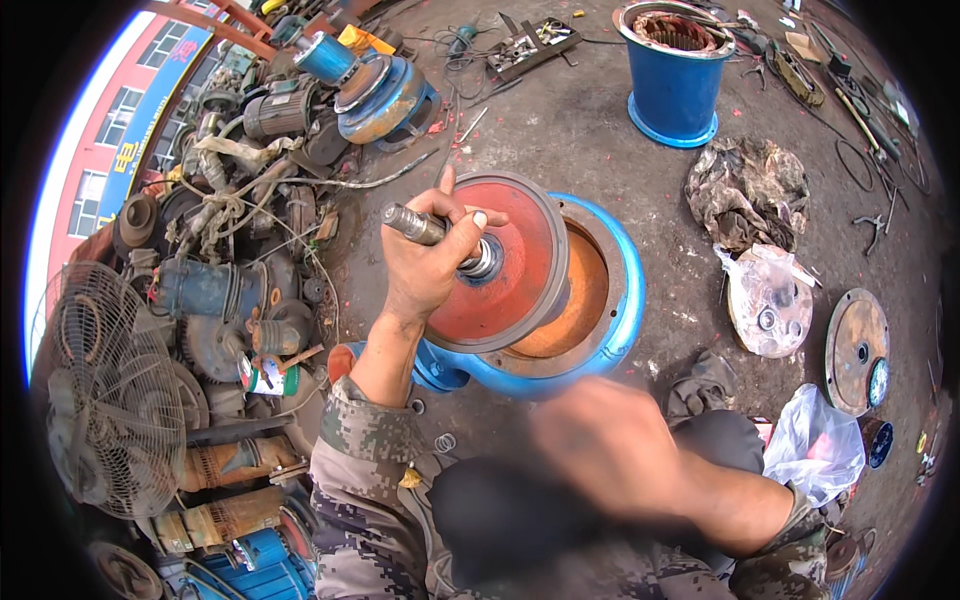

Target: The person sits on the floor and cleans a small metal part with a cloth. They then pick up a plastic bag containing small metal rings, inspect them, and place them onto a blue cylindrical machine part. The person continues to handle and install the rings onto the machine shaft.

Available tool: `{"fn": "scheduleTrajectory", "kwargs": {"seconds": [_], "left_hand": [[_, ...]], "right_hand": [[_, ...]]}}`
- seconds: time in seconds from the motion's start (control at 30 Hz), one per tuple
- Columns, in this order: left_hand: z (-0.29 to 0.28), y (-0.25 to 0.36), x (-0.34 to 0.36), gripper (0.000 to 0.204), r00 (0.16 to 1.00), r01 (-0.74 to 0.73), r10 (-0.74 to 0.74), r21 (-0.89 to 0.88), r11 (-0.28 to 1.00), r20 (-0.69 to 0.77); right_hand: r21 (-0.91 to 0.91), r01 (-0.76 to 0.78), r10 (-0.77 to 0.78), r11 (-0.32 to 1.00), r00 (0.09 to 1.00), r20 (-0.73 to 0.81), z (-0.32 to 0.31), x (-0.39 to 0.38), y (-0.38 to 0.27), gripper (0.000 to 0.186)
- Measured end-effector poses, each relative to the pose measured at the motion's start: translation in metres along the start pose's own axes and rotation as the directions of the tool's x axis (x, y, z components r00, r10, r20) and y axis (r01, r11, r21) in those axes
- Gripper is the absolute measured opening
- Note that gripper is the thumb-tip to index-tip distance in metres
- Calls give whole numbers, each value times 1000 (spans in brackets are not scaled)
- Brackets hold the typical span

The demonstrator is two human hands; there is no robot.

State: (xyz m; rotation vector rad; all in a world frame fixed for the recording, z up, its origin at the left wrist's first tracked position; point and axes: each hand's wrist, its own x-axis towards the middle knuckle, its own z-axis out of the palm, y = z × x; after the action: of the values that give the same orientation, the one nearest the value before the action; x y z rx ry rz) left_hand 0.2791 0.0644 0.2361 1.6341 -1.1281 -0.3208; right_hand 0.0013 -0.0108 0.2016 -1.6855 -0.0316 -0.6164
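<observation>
Left hand: the left hand (425,262) is wrapped tight round the steel shaft (415,224), thumb up, steadying it as a handle.
Shaft: it runs through the hub of the red end cover (515,265), which tilts over the mouth of the blue motor housing (600,330).
Right hand: the right hand (610,450) is blurred, near the housing's lower rim; whether it is open or closed I cannot tell.
Floor: the housing rests on the concrete floor (590,140), with a greasy rag (745,190) and a second blue stator housing (675,70) well apart.
</observation>
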Motion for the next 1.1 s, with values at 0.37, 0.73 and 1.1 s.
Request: {"fn": "scheduleTrajectory", "kwargs": {"seconds": [0.37,0.73,1.1], "left_hand": [[-13,-7,5,25,983,12,19,-173,985,181],[-9,-8,-8,33,993,111,-89,-344,932,80],[-10,-20,-4,18,998,-25,37,-210,977,56]], "right_hand": [[-51,-14,16,999,1000,27,-1,1,0,18],[-79,-16,20,997,998,56,1,4,4,17],[-91,-35,42,995,996,78,1,8,6,16]]}}
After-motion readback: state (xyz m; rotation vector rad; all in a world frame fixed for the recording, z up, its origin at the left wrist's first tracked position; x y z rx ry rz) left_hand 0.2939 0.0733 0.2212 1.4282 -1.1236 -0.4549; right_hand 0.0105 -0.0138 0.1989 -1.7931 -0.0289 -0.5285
